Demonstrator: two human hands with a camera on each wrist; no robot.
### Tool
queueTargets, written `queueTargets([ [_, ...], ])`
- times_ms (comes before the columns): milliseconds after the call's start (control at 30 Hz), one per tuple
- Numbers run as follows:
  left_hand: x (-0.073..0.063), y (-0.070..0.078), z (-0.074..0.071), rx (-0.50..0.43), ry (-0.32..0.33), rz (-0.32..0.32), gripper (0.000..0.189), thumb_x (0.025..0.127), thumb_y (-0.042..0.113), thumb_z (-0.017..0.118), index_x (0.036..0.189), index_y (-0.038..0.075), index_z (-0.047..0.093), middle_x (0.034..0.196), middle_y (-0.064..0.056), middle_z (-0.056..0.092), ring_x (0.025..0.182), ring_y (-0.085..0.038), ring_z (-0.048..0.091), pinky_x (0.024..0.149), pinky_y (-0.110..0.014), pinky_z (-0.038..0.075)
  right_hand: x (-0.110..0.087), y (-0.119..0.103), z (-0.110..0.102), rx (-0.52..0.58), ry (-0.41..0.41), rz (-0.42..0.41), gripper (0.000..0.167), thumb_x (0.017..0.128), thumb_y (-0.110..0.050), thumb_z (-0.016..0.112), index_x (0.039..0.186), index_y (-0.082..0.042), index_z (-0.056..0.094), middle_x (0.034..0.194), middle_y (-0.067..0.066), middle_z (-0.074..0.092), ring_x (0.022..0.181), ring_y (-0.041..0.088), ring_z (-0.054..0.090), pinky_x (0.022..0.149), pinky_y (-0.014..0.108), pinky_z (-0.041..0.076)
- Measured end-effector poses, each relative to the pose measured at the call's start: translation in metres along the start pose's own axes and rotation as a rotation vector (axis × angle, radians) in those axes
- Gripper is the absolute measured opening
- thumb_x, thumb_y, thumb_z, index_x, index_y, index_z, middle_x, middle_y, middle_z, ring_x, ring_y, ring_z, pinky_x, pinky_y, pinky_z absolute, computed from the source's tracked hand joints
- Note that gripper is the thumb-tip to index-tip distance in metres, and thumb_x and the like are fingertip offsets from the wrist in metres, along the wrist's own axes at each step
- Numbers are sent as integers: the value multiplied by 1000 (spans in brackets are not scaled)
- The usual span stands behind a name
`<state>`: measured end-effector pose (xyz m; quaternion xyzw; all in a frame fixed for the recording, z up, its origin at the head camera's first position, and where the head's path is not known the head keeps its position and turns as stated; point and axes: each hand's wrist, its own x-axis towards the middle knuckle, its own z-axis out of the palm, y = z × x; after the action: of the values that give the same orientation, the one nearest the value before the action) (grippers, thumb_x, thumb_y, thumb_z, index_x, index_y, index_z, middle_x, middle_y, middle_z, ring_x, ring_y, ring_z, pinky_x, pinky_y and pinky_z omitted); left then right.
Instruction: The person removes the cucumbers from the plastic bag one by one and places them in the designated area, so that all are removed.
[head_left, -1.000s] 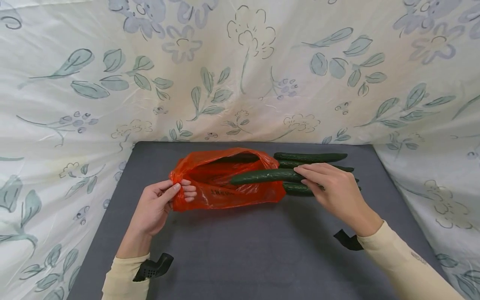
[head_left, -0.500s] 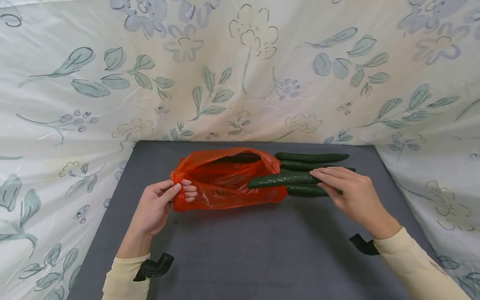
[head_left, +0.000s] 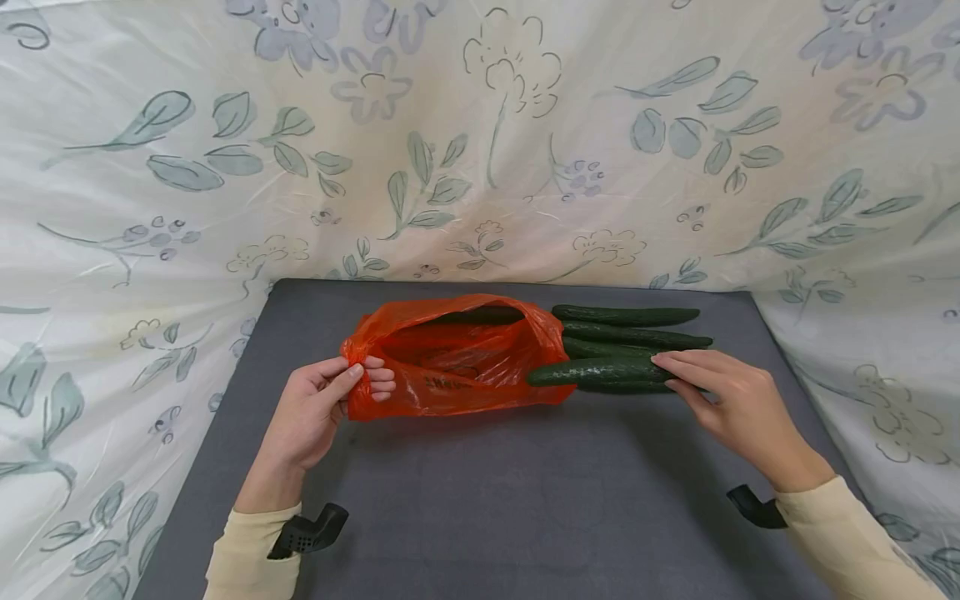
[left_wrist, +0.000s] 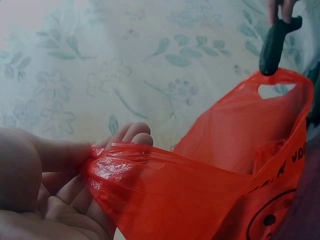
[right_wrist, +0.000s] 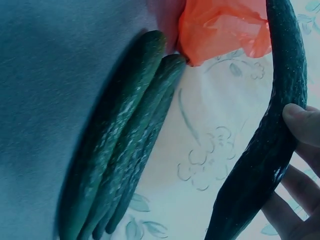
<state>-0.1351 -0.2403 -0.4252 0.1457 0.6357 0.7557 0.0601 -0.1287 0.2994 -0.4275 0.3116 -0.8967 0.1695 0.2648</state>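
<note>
A red plastic bag (head_left: 457, 396) lies on its side with its mouth spread, one dark green cucumber (head_left: 480, 315) showing inside. My left hand (head_left: 318, 408) pinches the bag's gathered left end between thumb and fingers; the left wrist view shows the thin plastic bunched there. My right hand (head_left: 731, 408) holds another cucumber (right_wrist: 277, 125) by its right part, thumb on one side and fingers on the other. In the head view this cucumber's left tip overlaps the bag's right edge. Several cucumbers (head_left: 626, 316) lie side by side behind and beneath it, right of the bag.
A dark grey tabletop (head_left: 487, 500) carries everything. White cloth (head_left: 510, 167) with a flower and leaf print hangs behind and at both sides. Each wrist wears a black camera mount (head_left: 307, 532).
My right hand has moved right and slightly toward me with its cucumber, whose tip has left the bag's mouth. My left hand keeps its hold on the bag, almost unmoved.
</note>
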Motion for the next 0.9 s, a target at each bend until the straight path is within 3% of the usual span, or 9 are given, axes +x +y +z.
queueTargets([
  [33, 0, 0, 0, -4, 2, 0, 37, 115, 3, 52, 131, -31, 52, 112, -13, 79, 98, -23, 80, 93, -42, 62, -2, 1, 1, 2, -4, 4, 62, 115, -58, 42, 131, -12, 80, 120, 7, 79, 103, 26, 76, 75, 41, 59],
  [333, -1, 0, 0, 0, 14, -9, 38, 115, 4, 53, 130, -31, 53, 111, -14, 79, 97, -24, 80, 93, -43, 62, -16, 9, 10, 41, 20, -2, 60, 114, -59, 45, 128, -13, 82, 117, 3, 80, 99, 22, 76, 73, 30, 59],
  [600, 0, 0, 1, 10, 12, -9, 38, 115, 5, 53, 129, -30, 54, 112, -15, 79, 97, -24, 80, 93, -43, 62, -31, 16, 16, 67, 1, 31, 63, 113, -62, 44, 128, -14, 82, 119, 0, 79, 102, 19, 75, 90, 9, 51],
  [733, 0, 1, -1, 5, 17, -6, 39, 115, 5, 53, 129, -31, 53, 111, -15, 79, 97, -25, 80, 93, -43, 62, -38, 18, 15, 55, -21, 47, 67, 112, -65, 41, 129, -15, 82, 120, 0, 79, 103, 19, 75, 87, 11, 53],
  [900, -1, 1, -2, 7, 16, -6, 38, 115, 5, 53, 129, -31, 53, 111, -15, 79, 98, -28, 80, 93, -43, 62, -43, 19, 17, 52, -48, 49, 66, 112, -65, 40, 131, -17, 81, 121, -1, 78, 103, 19, 75, 77, 22, 59],
])
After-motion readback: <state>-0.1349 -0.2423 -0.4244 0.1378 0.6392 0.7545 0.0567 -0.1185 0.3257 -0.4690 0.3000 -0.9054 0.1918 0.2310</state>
